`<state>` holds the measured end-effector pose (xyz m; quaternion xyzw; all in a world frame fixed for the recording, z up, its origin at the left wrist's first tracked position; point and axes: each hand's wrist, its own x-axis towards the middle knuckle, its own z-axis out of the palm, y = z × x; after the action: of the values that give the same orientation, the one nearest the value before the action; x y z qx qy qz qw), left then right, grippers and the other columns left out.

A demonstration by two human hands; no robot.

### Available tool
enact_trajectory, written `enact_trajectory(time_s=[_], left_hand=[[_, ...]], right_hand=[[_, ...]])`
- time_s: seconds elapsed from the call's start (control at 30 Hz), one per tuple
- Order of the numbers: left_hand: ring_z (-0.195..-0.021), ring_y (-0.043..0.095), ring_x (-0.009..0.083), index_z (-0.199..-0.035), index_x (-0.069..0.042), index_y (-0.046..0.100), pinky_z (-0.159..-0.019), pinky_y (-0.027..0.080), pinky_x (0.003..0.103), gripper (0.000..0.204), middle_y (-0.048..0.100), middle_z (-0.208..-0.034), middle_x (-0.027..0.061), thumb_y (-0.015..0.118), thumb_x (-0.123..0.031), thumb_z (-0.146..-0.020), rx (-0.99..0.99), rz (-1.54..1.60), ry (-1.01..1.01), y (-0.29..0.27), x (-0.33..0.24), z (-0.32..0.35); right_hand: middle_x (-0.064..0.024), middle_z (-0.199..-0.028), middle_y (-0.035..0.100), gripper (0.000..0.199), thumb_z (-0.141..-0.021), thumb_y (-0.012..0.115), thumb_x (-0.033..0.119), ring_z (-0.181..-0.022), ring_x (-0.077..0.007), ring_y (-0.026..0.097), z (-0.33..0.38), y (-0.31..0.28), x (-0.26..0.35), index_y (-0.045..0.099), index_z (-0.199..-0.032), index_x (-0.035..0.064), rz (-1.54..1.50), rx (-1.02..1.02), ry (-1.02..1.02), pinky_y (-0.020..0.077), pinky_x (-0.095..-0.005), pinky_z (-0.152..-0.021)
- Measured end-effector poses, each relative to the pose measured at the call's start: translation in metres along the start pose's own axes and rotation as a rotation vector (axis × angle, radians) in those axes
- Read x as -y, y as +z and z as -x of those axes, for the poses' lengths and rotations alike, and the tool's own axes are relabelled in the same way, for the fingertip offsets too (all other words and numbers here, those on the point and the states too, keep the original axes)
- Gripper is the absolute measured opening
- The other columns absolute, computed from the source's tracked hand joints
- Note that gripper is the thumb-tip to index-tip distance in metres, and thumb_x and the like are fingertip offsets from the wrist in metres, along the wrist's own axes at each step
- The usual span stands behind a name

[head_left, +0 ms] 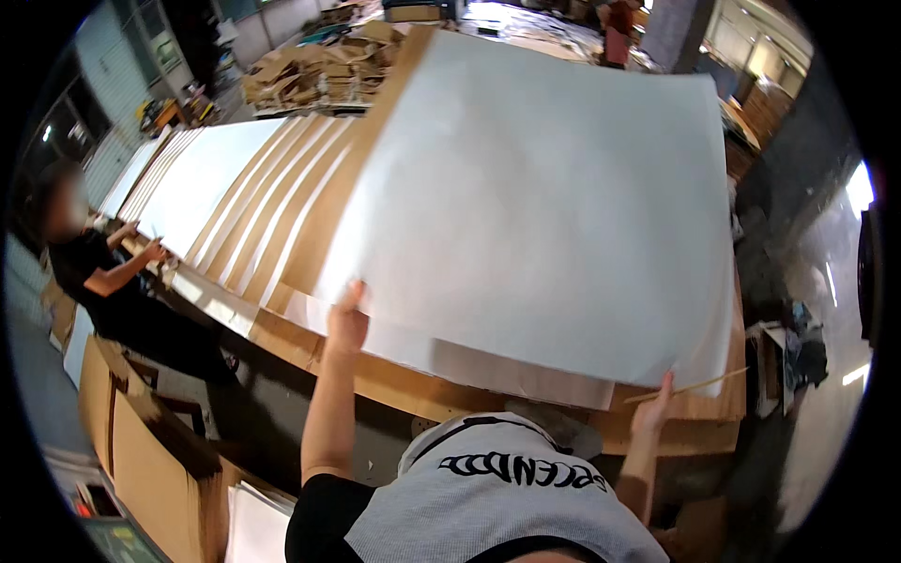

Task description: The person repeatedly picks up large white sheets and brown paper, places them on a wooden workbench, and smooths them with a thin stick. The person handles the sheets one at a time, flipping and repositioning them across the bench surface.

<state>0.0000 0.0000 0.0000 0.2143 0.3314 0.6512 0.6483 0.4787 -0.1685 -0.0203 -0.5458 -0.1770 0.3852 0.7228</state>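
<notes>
A large white sheet (544, 206) with a slight sheen spreads over the worktable in front of me. My left hand (348, 324) is closed at its near left corner, thumb side up. At the near right edge my right hand (651, 409) pinches the same sheet, its thumb on top. A thin light-coloured stick (709, 382) passes through my right hand and points out to the right. Left of the sheet, brown and white sheets (272, 202) lie overlapped in a fanned row. The undersides of both hands' grips are hidden.
The wooden table edge (394, 387) runs along my front. A co-worker in black (122, 272) stands at the left, hands at the row's far end. Torn cardboard (324, 70) is heaped behind. Brown boards (155, 474) stand at lower left; dark clutter (798, 352) lies right.
</notes>
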Motion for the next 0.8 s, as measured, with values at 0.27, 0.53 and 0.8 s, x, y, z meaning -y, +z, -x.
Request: enact_trajectory(time_s=[0.27, 0.53, 0.8], left_hand=[[-0.099, 0.050, 0.0225, -0.110, 0.006, 0.046, -0.088, 0.037, 0.032, 0.041, 0.054, -0.106, 0.0108, 0.059, -0.012, -0.076, -0.288, -0.077, -0.077, -0.080, 0.054, 0.003], [-0.099, 0.049, 0.0227, -0.108, 0.007, 0.047, -0.087, 0.037, 0.034, 0.034, 0.053, -0.106, 0.0115, 0.053, -0.010, -0.079, -0.312, 0.200, -0.114, -0.091, 0.056, 0.004], [-0.100, 0.048, 0.0230, -0.107, 0.006, 0.048, -0.088, 0.036, 0.034, 0.033, 0.052, -0.106, 0.0113, 0.051, -0.012, -0.080, -0.266, 0.351, -0.125, -0.104, 0.062, 0.003]], right_hand=[[-0.0032, -0.107, 0.047, 0.037, -0.081, 0.056, 0.031, -0.095, -0.0174, 0.046, 0.020, -0.007, -0.089, 0.046, -0.109, 0.0079, -0.020, -0.182, 0.274, 0.0390, -0.0372, -0.079], [-0.0015, -0.099, 0.052, 0.028, -0.082, 0.057, 0.022, -0.090, -0.0154, 0.049, 0.018, 0.000, -0.096, 0.049, -0.103, 0.0070, -0.058, -0.102, 0.242, 0.0393, -0.0290, -0.076], [-0.0005, -0.099, 0.053, 0.027, -0.081, 0.058, 0.023, -0.093, -0.0135, 0.048, 0.024, 0.008, -0.091, 0.050, -0.101, 0.0082, 0.045, -0.068, 0.257, 0.0367, -0.0275, -0.078]])
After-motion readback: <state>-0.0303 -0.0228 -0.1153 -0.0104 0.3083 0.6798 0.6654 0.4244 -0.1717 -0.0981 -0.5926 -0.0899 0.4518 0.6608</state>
